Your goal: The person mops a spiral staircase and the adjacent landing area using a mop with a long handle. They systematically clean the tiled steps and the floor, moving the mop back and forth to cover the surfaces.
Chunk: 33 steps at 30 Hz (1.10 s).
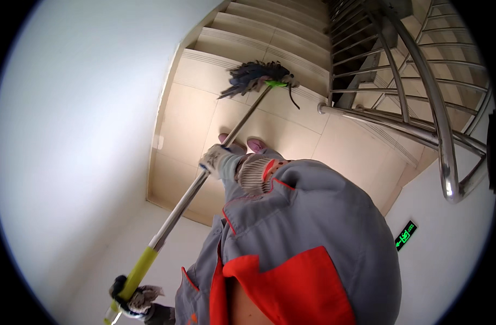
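Observation:
A mop runs diagonally across the view, its metal pole point(177, 217) ending in a yellow grip point(139, 271). My left hand point(128, 296), in a dark-and-light work glove, is closed around that grip near its top end. Crumpled brownish fabric bunches at this wrist. Partway down the pole, my right hand point(217, 160) grips it in a whitish knit glove marked with dark writing. Dark shaggy strands form the mop head point(258, 77), joined by a green connector point(275, 83). It lies at the landing's edge by the stairs. The tiles beneath it are partly hidden.
Beige tiled stairs point(268, 36) adjoin the landing point(288, 126) on the far side. A stainless-steel railing point(431, 89) stands at the right, with a dark stairwell behind its bars. White wall point(81, 105) borders the left. A lit green exit sign point(405, 235) hangs at lower right.

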Available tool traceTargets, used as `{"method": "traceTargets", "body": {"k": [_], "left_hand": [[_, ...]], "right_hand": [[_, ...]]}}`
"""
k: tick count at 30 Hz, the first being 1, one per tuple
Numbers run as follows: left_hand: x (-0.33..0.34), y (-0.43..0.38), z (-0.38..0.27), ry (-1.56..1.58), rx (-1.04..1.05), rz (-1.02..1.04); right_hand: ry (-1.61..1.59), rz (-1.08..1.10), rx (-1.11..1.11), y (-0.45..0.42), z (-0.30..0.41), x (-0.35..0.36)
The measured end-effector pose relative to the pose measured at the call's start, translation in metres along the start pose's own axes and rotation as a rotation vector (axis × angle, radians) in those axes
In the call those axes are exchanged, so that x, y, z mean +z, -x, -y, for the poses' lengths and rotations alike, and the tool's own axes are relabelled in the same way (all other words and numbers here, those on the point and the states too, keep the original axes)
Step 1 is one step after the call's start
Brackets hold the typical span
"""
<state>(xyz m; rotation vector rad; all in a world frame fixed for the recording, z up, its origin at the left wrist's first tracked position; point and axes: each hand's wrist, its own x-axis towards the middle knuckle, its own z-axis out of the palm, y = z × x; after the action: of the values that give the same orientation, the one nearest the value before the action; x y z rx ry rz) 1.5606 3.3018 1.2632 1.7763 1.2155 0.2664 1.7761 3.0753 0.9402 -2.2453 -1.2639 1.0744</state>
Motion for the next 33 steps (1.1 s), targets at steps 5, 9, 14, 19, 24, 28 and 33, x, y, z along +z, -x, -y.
{"method": "traceTargets", "body": {"k": [5,9,14,19,24,28,33], "left_hand": [[-0.006,-0.006,-0.118,0.047,0.076,0.144],[-0.133,-0.002,-0.185,0.105,0.160,0.157],[-0.326,-0.016,-0.238,0.173,0.306,0.154],[-0.423,0.004,-0.273,0.212,0.438,0.127],[-0.256,0.070,-0.293,0.142,0.440,0.123],[0.043,0.179,-0.299,0.029,0.354,0.098],[0.411,0.286,-0.300,-0.015,0.229,0.458]], "right_hand": [[0.025,0.049,0.273,0.094,0.010,-0.134],[0.009,0.031,0.294,0.131,0.144,-0.193],[-0.018,-0.027,0.308,0.140,0.332,-0.231],[-0.007,-0.292,0.095,0.117,0.388,-0.260],[0.003,-0.119,0.121,0.122,0.259,-0.282],[-0.062,-0.283,0.051,0.170,0.074,-0.248],[-0.269,-0.238,0.133,0.272,-0.250,-0.191]]}}
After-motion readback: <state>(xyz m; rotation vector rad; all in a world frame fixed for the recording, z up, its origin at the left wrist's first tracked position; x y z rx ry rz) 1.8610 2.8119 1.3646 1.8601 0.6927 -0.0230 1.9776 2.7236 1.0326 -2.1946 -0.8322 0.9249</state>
